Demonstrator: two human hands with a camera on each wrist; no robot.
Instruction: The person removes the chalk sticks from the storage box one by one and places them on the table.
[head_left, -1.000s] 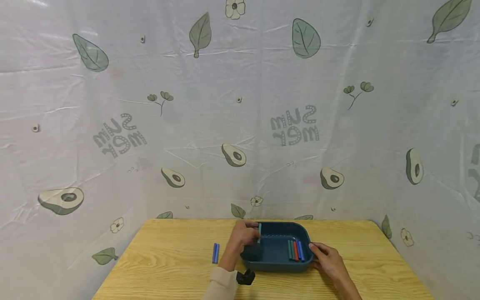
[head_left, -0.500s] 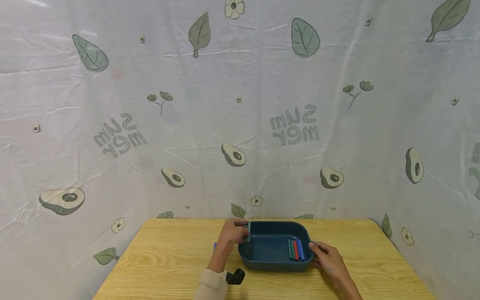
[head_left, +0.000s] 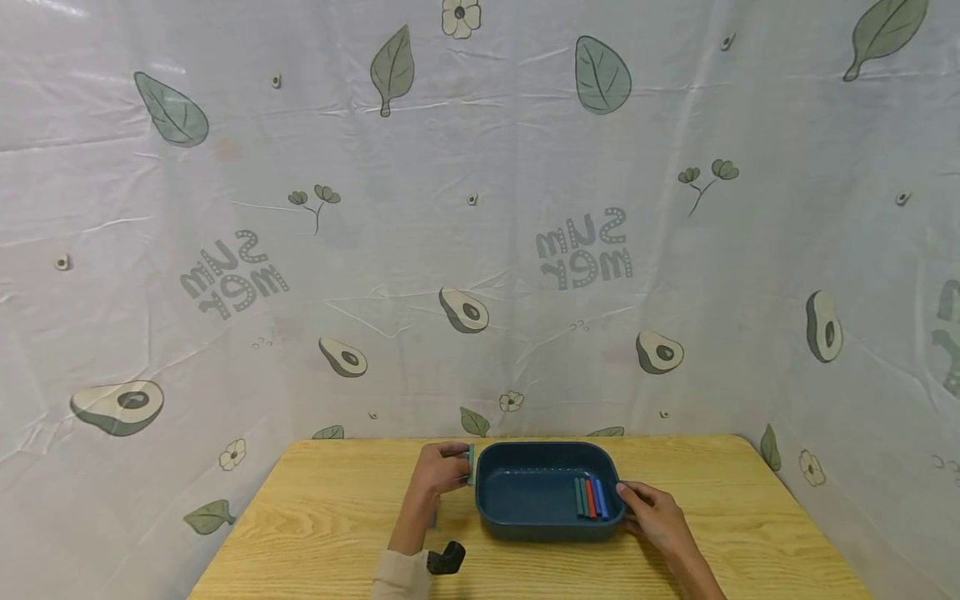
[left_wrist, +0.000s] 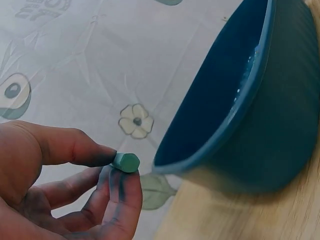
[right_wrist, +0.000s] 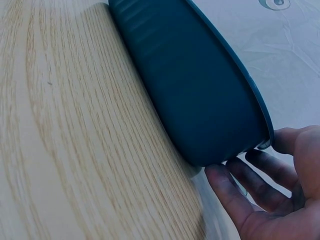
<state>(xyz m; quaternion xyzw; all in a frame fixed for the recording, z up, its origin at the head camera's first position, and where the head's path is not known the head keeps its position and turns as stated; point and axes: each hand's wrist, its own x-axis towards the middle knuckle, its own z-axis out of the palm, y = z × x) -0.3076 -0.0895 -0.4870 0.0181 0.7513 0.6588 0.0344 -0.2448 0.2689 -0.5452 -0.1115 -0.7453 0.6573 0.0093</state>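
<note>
In the head view my left hand [head_left: 438,468] is just off the left side of a dark blue plastic basin [head_left: 551,531]. It pinches a green six-sided stick [left_wrist: 127,162] between thumb and fingertips, its flat end facing the left wrist camera. My right hand [head_left: 660,518] holds the basin's right end; the right wrist view has the thumb at the rim and the fingers [right_wrist: 227,185] against the outer wall. Inside the basin, near that end, green sticks [head_left: 581,497], a red stick [head_left: 592,499] and blue sticks [head_left: 601,500] lie side by side.
A blue stick [head_left: 432,515] on the wooden table [head_left: 322,517] is mostly hidden behind my left forearm. A pale patterned sheet [head_left: 405,250] hangs behind the table. A black wrist mount [head_left: 446,558] sticks out from my left sleeve.
My left hand has moved left with the green stick, from over the basin's inside, across its left rim, to outside it. My right hand stays on the basin.
</note>
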